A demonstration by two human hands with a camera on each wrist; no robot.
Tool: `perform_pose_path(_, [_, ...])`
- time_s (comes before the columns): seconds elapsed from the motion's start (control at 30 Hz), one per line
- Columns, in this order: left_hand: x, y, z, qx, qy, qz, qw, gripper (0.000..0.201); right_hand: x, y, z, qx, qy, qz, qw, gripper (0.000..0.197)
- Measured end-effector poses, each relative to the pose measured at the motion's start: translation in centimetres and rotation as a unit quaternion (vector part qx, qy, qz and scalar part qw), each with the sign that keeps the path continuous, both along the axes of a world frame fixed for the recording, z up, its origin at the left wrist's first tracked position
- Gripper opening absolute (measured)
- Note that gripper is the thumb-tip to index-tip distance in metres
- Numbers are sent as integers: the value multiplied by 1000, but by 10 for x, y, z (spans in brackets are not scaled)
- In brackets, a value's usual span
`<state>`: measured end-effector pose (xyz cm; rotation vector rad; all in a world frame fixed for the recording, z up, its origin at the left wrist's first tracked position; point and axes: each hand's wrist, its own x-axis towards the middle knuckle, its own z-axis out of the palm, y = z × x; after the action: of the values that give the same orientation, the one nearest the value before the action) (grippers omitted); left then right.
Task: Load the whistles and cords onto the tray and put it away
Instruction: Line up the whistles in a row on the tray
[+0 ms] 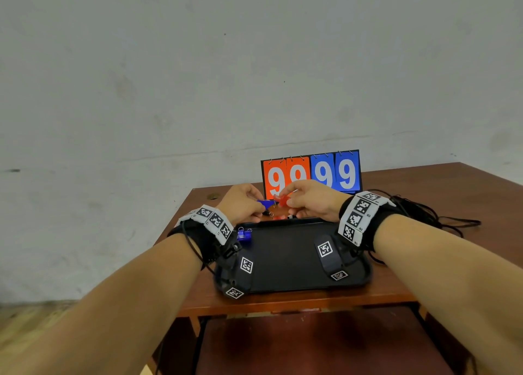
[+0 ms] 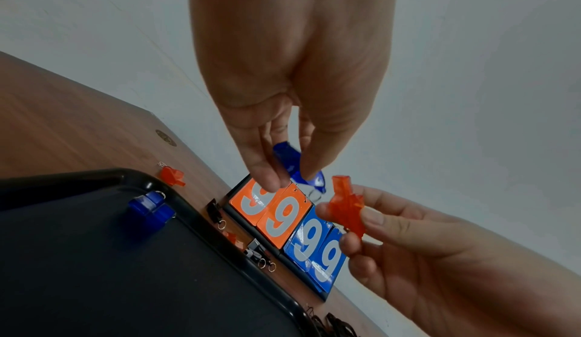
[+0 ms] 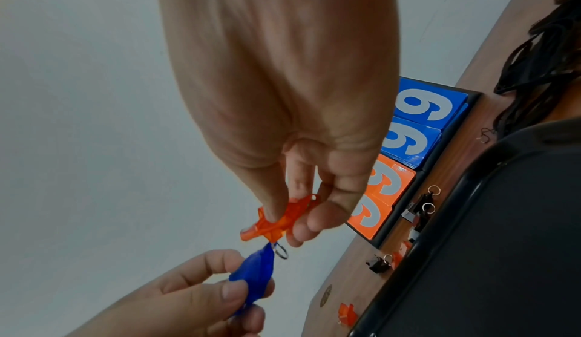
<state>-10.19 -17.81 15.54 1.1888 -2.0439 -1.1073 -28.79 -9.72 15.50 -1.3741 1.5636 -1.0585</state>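
Above the table's far side, just beyond the black tray, my left hand pinches a blue whistle between thumb and fingertips. My right hand pinches an orange whistle right beside it, and the two whistles almost touch. Another blue whistle lies in the tray's far left corner. Several more whistles, orange and black, lie on the table between the tray and the scoreboard. A heap of black cords lies to the right of the tray.
A flip scoreboard reading 99 99 stands at the back of the wooden table, close behind my hands. A grey wall rises behind it. The table's left edge runs close to the tray, and a lower shelf shows beneath the front edge.
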Motion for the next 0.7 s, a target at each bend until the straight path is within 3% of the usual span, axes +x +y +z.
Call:
perform_pose_path(0.43, [-5, 4, -7, 50, 37, -30, 998, 24, 11, -6, -9, 3, 28, -9, 1000, 27])
perform_pose_path(0.7, [-5, -1, -12, -10, -27, -36, 999, 35, 15, -12, -13, -12, 22, -15, 1000, 30])
